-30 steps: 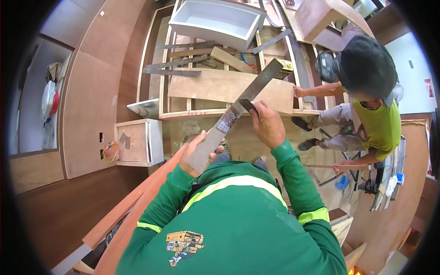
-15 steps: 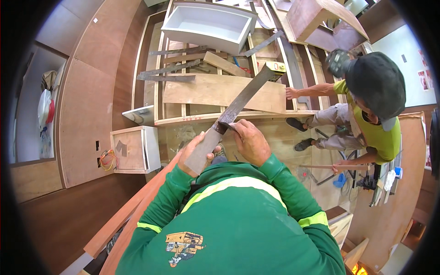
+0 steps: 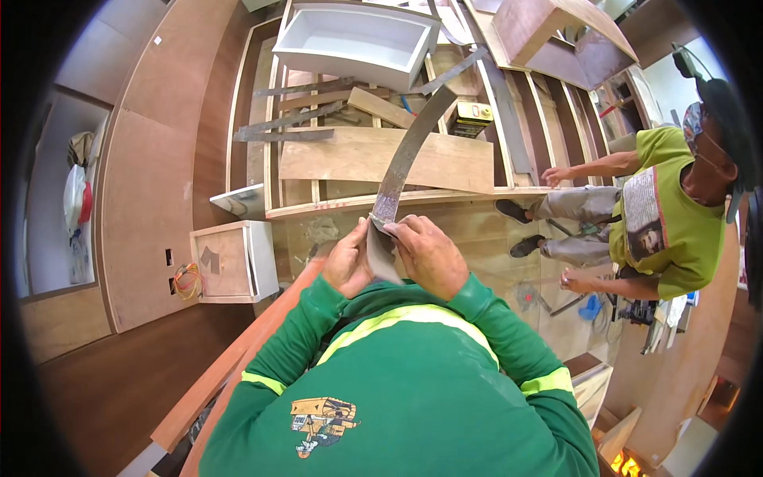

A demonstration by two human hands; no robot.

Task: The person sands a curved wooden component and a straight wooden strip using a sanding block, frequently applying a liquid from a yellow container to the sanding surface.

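Both my hands hold a long, thin grey laminate strip (image 3: pixel 407 151), which curves away from me over the wooden frame. A rough, dark patch shows on its face just beyond my fingers. My left hand (image 3: pixel 347 262) is closed on the strip's left edge near its lower end. On the other side, my right hand (image 3: pixel 429 254) is closed, with thumb and fingers pinching at the strip where it bends between my hands. Whether a small separate piece is also in the right fingers, I cannot tell. The lower end hangs close to my green shirt.
A wooden frame bench (image 3: pixel 350 205) ahead carries a plywood board (image 3: pixel 445 163), a white open box (image 3: pixel 350 44), loose grey strips (image 3: pixel 298 135) and a rectangular can (image 3: pixel 470 119). At the right stands a co-worker (image 3: pixel 675 199). A small cabinet (image 3: pixel 230 262) sits at left.
The strip has swung more upright and now curves, its far end moving left off the can. My left hand has shifted right and down. The co-worker has let go of the board and straightened up.
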